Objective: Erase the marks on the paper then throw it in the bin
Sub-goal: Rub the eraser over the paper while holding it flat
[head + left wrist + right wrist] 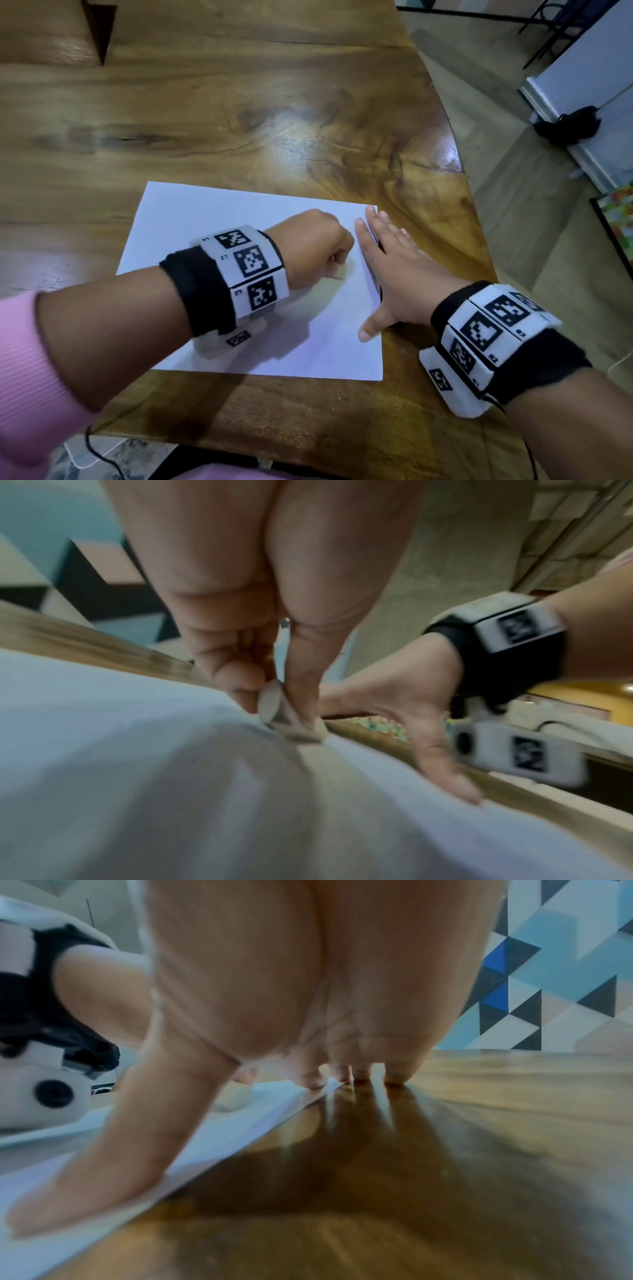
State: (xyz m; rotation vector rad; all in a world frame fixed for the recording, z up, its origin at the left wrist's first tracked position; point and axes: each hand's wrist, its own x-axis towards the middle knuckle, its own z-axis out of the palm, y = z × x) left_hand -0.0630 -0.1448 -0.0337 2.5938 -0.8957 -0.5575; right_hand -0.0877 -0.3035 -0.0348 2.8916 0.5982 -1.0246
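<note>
A white sheet of paper (212, 219) lies flat on the wooden table (239, 102), near its front right part. My left hand (318, 246) is curled over the sheet's right half and pinches a small white eraser (274, 707) whose lower end touches the paper (137, 764). My right hand (394, 260) lies flat with straight fingers across the sheet's right edge, thumb (85, 1164) on the paper (240, 1123), fingertips (394, 1079) on the wood. I can make out no marks on the sheet; the part under the hands is hidden. No bin is in view.
The table's curved right edge (479, 240) runs close to my right wrist. Beyond it on the floor lie a black object (567, 125) beside a white panel and a colourful framed board (620, 219). A dark triangular gap (101, 31) sits at the table's far left.
</note>
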